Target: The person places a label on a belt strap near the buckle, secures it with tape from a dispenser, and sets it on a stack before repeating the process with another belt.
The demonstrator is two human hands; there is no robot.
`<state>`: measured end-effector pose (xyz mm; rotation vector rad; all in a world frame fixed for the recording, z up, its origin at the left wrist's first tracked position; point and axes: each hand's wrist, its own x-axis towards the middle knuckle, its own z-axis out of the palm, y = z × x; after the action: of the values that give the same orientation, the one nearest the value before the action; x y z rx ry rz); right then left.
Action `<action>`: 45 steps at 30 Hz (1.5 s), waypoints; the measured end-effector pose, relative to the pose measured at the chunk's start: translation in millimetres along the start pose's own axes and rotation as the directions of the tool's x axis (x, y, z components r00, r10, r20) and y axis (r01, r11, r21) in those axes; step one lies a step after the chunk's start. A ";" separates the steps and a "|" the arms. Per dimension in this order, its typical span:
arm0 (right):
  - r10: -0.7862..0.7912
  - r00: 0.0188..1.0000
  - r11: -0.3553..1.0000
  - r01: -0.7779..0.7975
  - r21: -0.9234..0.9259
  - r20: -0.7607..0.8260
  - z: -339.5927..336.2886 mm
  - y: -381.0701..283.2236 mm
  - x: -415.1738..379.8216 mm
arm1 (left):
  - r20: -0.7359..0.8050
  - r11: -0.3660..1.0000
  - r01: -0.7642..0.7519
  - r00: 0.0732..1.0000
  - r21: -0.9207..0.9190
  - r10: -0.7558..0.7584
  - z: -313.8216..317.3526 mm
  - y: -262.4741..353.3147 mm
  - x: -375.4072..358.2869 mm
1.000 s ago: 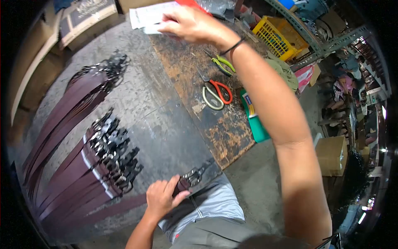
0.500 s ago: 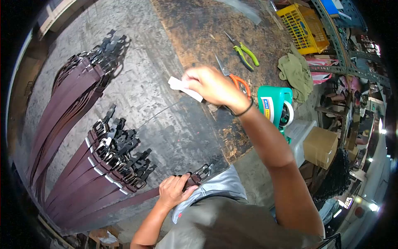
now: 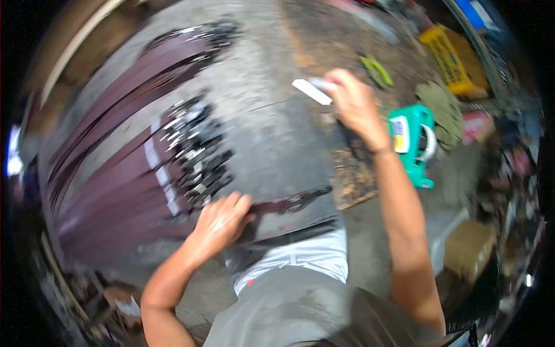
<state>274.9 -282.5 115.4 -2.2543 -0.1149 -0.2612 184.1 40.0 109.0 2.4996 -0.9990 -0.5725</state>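
Observation:
My left hand (image 3: pixel 222 220) is closed around a brown leather belt (image 3: pixel 269 206) near the table's front edge. Its metal buckle (image 3: pixel 298 201) lies to the right of that hand. My right hand (image 3: pixel 355 104) is raised over the worn board with a strip of white paper (image 3: pixel 312 91) pinched in its fingers. Left of centre, a row of brown belts (image 3: pixel 121 179) is fanned out, white bands (image 3: pixel 161 168) wrapped near the buckle ends. Behind it lies another bundle of belts (image 3: pixel 144 69). Motion blurs the view.
A green tape dispenser (image 3: pixel 411 151) stands right of my right forearm. Green-handled pliers (image 3: pixel 377 71) lie farther back on the board. An olive cloth (image 3: pixel 440 114), a yellow crate (image 3: pixel 448 61) and a cardboard box (image 3: pixel 469 248) are at the right.
My left hand has shifted left along the belt, away from its buckle. The right hand, still holding the paper strip, appears farther right and higher. The whole view has turned.

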 end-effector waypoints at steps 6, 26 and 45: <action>0.006 0.999 0.893 -0.028 0.450 0.049 16.4 -113.9 -147.4 | -0.362 0.978 -0.166 0.910 0.127 0.202 4.4 41.6 -39.2; -0.124 0.959 0.880 0.226 0.418 -0.256 -5.1 -168.9 -288.9 | -0.584 0.906 0.117 0.796 0.406 0.159 10.2 7.0 -246.2; 0.242 0.807 0.908 0.008 0.420 -0.539 -112.9 -67.5 -424.8 | -0.784 0.377 0.693 0.480 0.614 0.394 -305.3 -203.2 -331.8</action>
<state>-167.2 -323.6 140.3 -1.6711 0.2813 -0.7769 230.2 474.1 341.3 3.0460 -0.5498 1.7446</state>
